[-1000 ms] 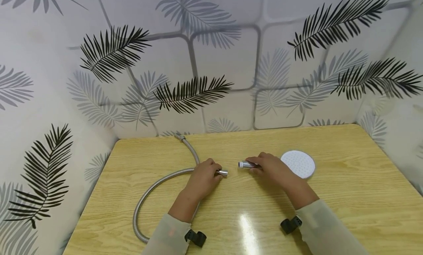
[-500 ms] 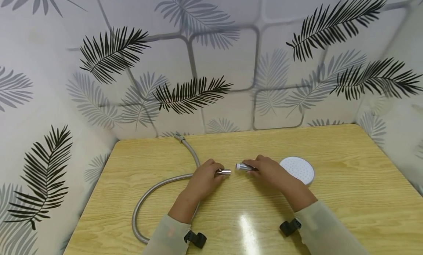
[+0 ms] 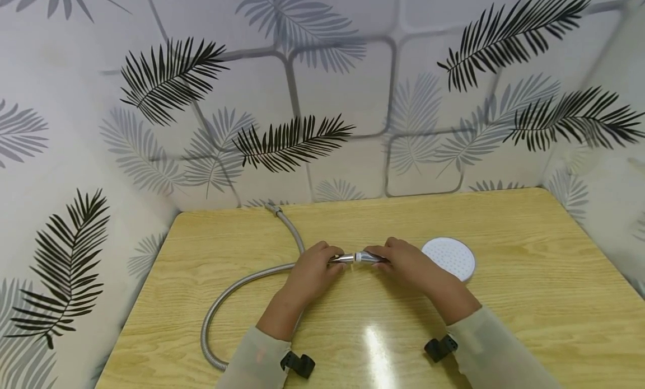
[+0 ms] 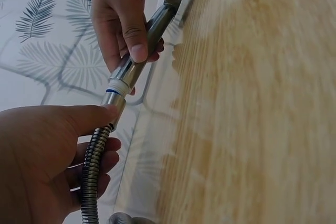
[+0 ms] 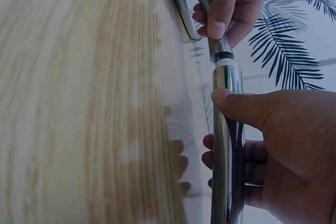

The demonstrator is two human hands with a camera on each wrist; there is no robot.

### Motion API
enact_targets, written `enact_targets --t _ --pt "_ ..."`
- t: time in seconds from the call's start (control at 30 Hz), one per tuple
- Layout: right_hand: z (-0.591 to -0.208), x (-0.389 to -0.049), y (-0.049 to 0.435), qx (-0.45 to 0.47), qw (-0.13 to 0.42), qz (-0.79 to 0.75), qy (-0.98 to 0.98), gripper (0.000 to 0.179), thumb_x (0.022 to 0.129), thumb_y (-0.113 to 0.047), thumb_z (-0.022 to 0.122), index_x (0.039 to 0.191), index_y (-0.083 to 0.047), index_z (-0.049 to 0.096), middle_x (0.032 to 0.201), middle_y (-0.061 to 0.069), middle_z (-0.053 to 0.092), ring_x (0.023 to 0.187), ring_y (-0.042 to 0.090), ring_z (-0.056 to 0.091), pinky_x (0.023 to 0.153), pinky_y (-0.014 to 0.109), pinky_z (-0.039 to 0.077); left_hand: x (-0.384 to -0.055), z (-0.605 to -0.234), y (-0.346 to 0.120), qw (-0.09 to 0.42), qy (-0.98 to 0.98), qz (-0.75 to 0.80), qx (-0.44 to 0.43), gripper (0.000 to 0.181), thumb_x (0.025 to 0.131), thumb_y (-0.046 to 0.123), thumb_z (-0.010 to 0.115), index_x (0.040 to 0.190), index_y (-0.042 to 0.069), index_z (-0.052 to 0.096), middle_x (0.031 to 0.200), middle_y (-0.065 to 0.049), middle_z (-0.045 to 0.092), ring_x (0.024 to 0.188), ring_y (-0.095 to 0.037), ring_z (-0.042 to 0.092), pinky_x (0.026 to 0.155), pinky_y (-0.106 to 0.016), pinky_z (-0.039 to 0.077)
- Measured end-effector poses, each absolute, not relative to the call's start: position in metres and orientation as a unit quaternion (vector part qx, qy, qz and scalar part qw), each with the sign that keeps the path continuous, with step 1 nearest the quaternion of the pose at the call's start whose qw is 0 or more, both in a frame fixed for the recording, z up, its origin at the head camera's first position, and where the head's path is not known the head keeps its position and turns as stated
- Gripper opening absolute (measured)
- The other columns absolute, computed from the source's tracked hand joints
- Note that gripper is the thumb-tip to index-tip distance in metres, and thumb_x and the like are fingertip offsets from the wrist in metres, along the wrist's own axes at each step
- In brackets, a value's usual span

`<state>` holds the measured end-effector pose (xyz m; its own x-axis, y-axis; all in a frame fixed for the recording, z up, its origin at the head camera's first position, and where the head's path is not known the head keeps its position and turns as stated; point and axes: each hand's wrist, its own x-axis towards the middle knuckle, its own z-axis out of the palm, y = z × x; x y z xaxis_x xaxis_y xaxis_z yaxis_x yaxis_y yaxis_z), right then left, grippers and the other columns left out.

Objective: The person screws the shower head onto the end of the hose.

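My left hand [image 3: 314,270] pinches the metal end fitting of a flexible shower hose [image 4: 93,169] between thumb and fingers. The chrome handle of a shower head [image 5: 227,145] is gripped by my right hand [image 3: 407,262], thumb along its side. Its white threaded tip [image 4: 118,86] meets the mouth of the hose's fitting [image 5: 221,51], roughly in line, with some of the white collar showing between them. At the handle's far end, the round white spray face [image 3: 448,257] points upward, partly behind my right wrist.
The hose loops left across the wooden table [image 3: 529,277], its other end fitting [image 3: 274,208] lying near the back edge. A leaf-patterned wall [image 3: 347,98] rises right behind the table. Black camera straps [image 3: 298,364] sit at both sleeve cuffs.
The hose fitting and the handle tip have come together, closing the gap between them. The right hand moved left with the shower head; the left hand moved only slightly.
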<state>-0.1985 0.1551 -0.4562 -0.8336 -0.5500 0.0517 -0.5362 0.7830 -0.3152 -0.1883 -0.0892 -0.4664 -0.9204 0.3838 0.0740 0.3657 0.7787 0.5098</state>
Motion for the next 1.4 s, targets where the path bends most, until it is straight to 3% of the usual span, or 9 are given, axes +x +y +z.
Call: enact_targets --t 0.37,0.77,1.4 --pt "-0.450 -0.195 0.153 -0.290 0.022 -0.155 0.944 0.039 0.096 -0.020 0.069 0.135 -0.019 0.066 0.091 0.004 0.059 0.075 0.013 0.053 0.063 0.027 0.043 -0.186 -0.462 -0.088 0.017 0.936 0.290 0.200 0.028 0.099 0.027 0.067 0.124 0.014 0.072 0.099 0.000 0.062 0.081 -0.011 0.053 0.072 -0.028 0.046" --pt "-0.448 -0.193 0.153 -0.295 0.012 -0.155 0.943 0.039 0.096 -0.019 0.070 0.135 -0.016 0.066 0.091 0.004 0.059 0.074 0.012 0.050 0.064 0.025 0.042 -0.185 -0.460 -0.087 0.018 0.934 0.290 0.209 0.028 0.098 0.026 0.067 0.124 0.014 0.073 0.100 -0.001 0.063 0.083 -0.012 0.056 0.073 -0.028 0.048" --pt "-0.445 -0.191 0.153 -0.306 0.017 -0.163 0.938 0.038 0.094 -0.018 0.071 0.132 -0.017 0.068 0.090 0.002 0.058 0.074 0.010 0.048 0.065 0.024 0.041 -0.185 -0.459 -0.088 0.017 0.931 0.289 0.220 0.028 0.097 0.026 0.068 0.123 0.015 0.073 0.109 -0.001 0.073 0.099 -0.020 0.064 0.085 -0.037 0.053"
